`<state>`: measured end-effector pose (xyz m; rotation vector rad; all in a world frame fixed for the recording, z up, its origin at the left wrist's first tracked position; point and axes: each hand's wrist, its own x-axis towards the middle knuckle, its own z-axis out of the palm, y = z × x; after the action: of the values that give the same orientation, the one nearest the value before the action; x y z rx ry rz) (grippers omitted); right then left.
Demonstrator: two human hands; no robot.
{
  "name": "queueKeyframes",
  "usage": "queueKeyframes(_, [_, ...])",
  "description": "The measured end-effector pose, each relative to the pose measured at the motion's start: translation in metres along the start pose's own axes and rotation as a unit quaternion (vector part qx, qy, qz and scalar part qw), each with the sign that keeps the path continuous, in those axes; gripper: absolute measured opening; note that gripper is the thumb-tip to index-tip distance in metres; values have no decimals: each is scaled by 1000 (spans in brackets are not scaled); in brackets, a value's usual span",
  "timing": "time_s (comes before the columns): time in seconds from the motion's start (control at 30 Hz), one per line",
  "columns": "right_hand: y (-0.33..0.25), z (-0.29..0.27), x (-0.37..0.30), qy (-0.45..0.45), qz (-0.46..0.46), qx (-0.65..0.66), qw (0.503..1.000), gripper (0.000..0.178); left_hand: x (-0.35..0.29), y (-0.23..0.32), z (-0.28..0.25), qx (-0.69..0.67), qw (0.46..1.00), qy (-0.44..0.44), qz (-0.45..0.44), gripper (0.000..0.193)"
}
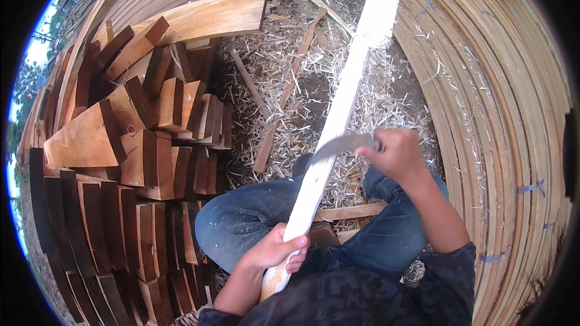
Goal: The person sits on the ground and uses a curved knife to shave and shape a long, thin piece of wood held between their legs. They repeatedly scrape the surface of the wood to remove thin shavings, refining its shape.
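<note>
A long pale wooden pole (pixel 340 105), stripped and whitish, slants from my lap up to the top right of the view. My left hand (pixel 280 249) is wrapped round its near end, close to my body. In my right hand (pixel 396 154) is a machete-like knife with a curved grey blade (pixel 343 145); its handle is mostly hidden in my fist. The blade lies across the pole around its middle, its tip reaching past the left edge. My jeans-clad legs (pixel 248 211) are folded beneath the pole.
Cut wood blocks (pixel 90 139) are stacked high on the left, with a curved plank (pixel 211 15) on top. Bundled long strips of wood (pixel 483 115) run along the right, tied with bluish bands. Wood shavings (pixel 308 84) and loose sticks cover the ground ahead.
</note>
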<state>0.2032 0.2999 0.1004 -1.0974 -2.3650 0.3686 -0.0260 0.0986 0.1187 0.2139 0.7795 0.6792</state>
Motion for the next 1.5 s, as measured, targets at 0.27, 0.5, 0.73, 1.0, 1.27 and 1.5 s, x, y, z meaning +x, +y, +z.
queueKeyframes(0.27, [37, -29, -5, 73, 124, 68, 987, 70, 10, -7, -2, -19, 996, -78, -28, 37])
queueKeyframes(0.5, [-18, -6, -18, -54, -73, 29, 995, 68, 6, -5, -6, -38, 997, -71, 6, 45])
queueKeyframes(0.73, [13, -16, -9, 54, -17, -48, 997, 70, 8, -8, -1, -37, 997, -70, -3, 43])
queueKeyframes(1.0, [53, -42, -8, 149, 194, 93, 965, 68, 13, -9, 5, -11, 998, -61, -22, 42])
queueKeyframes(1.27, [-21, -7, -27, -90, -72, 35, 993, 67, 10, -2, -4, -48, 997, -48, 21, 32])
queueKeyframes(1.5, [16, -23, -5, -37, 149, 42, 987, 69, 16, -10, 4, -1, 1000, -20, -7, 37])
